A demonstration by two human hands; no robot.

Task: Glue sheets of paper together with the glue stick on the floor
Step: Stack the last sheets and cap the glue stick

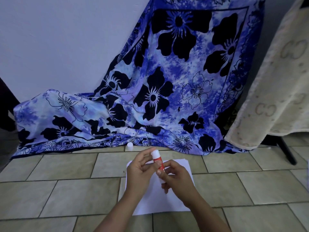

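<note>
Glue is being readied, it seems: a red-and-white plastic glue stick (158,162) is held tilted above the stack of white paper sheets (158,202), which lies flat on the beige tiled floor (66,166). The left hand (141,167) has its grip pinching the stick's upper white end. The right hand (178,175) curls its grip round the lower end, probably to twist the base and raise the glue. A small white cap (130,146) sits apart on the tiles, just beside the blue flowered cloth (167,81), clear of the paper.
</note>
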